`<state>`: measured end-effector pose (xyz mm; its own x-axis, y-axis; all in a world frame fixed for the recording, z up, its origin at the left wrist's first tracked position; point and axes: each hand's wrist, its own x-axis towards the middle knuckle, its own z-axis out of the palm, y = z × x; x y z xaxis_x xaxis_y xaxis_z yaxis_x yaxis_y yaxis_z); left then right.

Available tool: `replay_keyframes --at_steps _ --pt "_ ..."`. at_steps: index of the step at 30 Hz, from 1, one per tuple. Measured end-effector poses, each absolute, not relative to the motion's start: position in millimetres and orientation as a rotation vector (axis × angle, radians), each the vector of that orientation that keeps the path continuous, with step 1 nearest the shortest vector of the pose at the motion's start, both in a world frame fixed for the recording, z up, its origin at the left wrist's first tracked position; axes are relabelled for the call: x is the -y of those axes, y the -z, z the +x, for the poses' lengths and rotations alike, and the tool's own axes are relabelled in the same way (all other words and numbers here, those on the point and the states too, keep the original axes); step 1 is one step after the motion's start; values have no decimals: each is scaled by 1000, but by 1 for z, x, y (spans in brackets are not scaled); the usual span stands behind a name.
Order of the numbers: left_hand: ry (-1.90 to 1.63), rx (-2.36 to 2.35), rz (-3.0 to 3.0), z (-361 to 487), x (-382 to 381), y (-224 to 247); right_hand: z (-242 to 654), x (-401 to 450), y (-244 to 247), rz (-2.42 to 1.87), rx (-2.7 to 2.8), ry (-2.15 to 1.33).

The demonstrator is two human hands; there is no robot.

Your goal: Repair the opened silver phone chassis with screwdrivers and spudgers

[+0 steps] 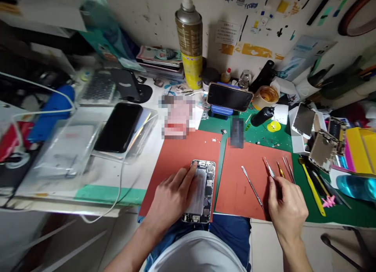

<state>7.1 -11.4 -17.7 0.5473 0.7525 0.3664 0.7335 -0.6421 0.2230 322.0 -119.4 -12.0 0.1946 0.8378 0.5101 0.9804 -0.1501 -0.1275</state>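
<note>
An opened smartphone (pixel 210 188) lies on the left orange mat near the bench edge, its circuit board and silver inside showing. Over its left side rests my left hand (pixel 174 190), fingers stretched, the index fingertip at the phone's top left corner; the thumb is hidden. On the right orange mat, my right hand (pixel 286 201) pinches a thin silver screwdriver (pixel 269 168) between thumb and index finger. Close beside it lie a gold-coloured screwdriver (pixel 281 169) and silver tweezers (pixel 289 169). A metal spudger (pixel 252 188) lies to the left of this hand.
A phone on a blue stand (pixel 230 96) and a spray can (pixel 189 49) stand at the back. To the right are a yellow tool (pixel 313 188) and a white box (pixel 298 141) with phone parts. A black phone (pixel 119 127) and white cable (pixel 121 178) lie left.
</note>
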Motion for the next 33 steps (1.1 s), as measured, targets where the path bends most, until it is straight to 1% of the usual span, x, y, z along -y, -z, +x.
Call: replay_keyframes --at_steps 5,7,9,11,13,18,21,23,26,28,33 --pt "-675 -1279 2607 4 12 14 326 124 10 -2000 1753 425" --pt "-737 -1278 2458 1 12 11 314 125 2 -1943 1694 325" --pt "-812 -1301 2259 -2 11 7 293 125 -6 -1872 1604 36" --pt "-854 -1330 2085 -5 10 4 266 121 -11 -1807 1476 -380" --pt "-864 -1346 2001 -8 9 1 238 115 -12 -1778 1347 -696" --pt "-840 -1305 1990 -14 19 -8 206 95 -13 -1793 970 -1116" --pt "-784 -1229 2138 -25 31 -10 205 91 -18 -1799 705 -1322" --pt "-686 -1105 2357 -35 38 -8 204 90 -21 -1770 599 -1403" --pt "-518 -852 2662 -45 42 -1 200 89 -22 -1755 525 -1428" --pt "-487 -772 2763 -48 42 4 198 89 -21 -1770 512 -1411" --pt "-483 -744 2867 -47 41 11 196 92 -18 -1824 529 -1368"
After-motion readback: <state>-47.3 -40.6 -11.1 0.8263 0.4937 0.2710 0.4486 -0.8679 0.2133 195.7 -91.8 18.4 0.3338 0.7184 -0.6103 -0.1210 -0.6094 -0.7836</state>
